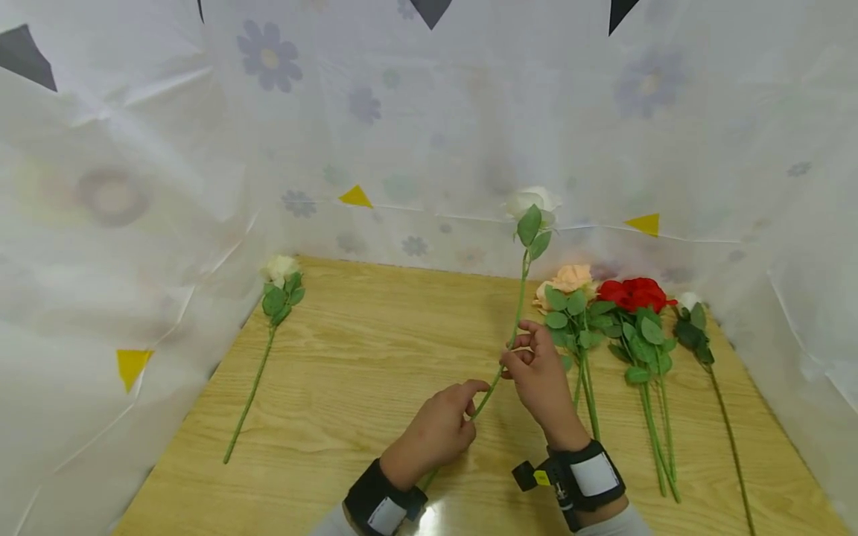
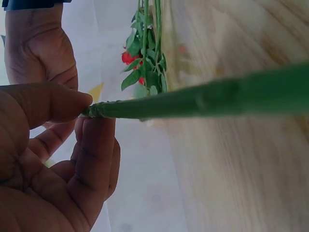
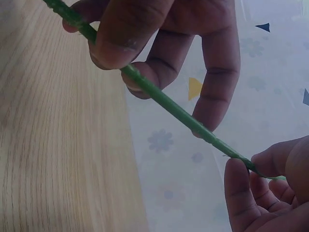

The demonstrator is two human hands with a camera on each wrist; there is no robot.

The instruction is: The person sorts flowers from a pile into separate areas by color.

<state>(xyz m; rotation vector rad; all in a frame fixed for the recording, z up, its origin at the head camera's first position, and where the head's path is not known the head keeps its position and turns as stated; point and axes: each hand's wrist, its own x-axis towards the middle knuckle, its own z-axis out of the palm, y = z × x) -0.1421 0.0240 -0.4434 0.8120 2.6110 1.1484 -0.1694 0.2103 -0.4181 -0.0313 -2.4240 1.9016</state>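
Observation:
A white rose (image 1: 532,202) with a long green stem (image 1: 520,296) is held upright at a slant over the table, bloom at the top. My right hand (image 1: 539,372) pinches the stem about midway, between thumb and fingertips. Lower down, my left hand (image 1: 436,424) pinches the same stem between thumb and index finger, seen close up in the left wrist view on the green stem (image 2: 159,102). The stem's lower part passes behind the left hand and wrist. In the right wrist view the stem (image 3: 169,104) runs diagonally between both hands.
On the wooden table (image 1: 362,327) a cream-white rose (image 1: 280,269) lies at left. To the right lie peach roses (image 1: 573,278), red roses (image 1: 635,293) and a white rose with darker leaves (image 1: 690,327). White patterned sheeting (image 1: 436,134) encloses the back and sides.

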